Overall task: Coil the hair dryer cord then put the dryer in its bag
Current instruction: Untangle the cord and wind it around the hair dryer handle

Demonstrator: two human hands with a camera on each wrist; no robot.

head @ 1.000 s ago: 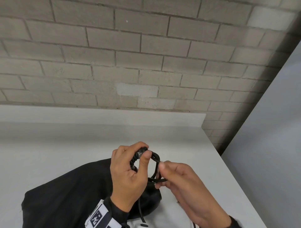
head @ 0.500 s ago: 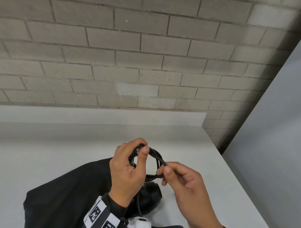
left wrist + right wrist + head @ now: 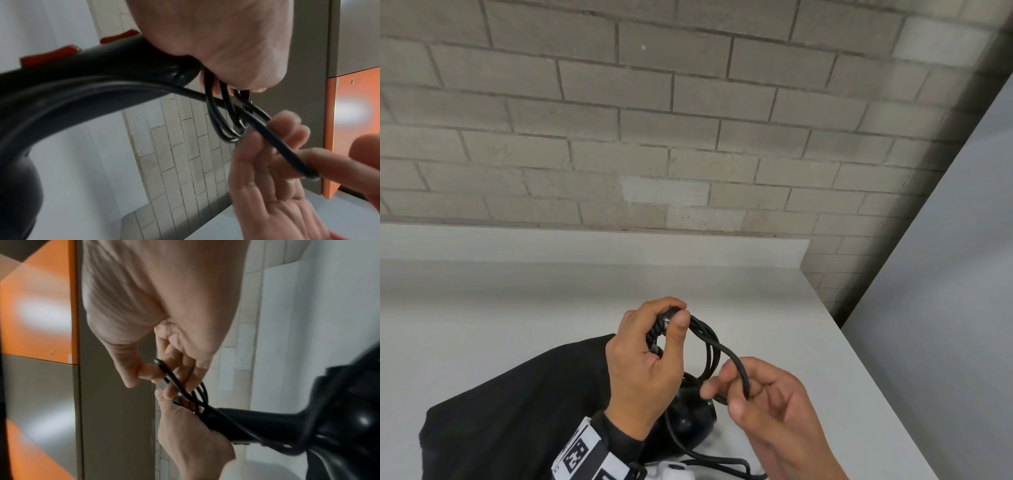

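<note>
My left hand [image 3: 654, 346] grips the end of the black hair dryer [image 3: 693, 416] handle and the gathered loops of its black cord [image 3: 710, 346] above the counter. The dryer's body hangs below that hand, over the black bag [image 3: 510, 404]. My right hand [image 3: 736, 387] pinches one strand of the cord between thumb and fingers, just right of the loops. In the left wrist view the glossy handle [image 3: 115, 65] with red buttons runs under my palm, and the cord [image 3: 273, 136] crosses my right fingers. The right wrist view shows the cord [image 3: 174, 379] pinched and the dryer [image 3: 308, 421] at lower right.
The white counter [image 3: 517, 308] meets a brick wall [image 3: 688, 137] behind and ends at an edge on the right. More cord and a white object [image 3: 676, 471] lie at the bottom edge. An orange and grey cabinet [image 3: 37, 321] stands behind me.
My right hand has slid down and to the right along the cord, drawing out a longer strand from the loops. My left hand has stayed in place with its grip.
</note>
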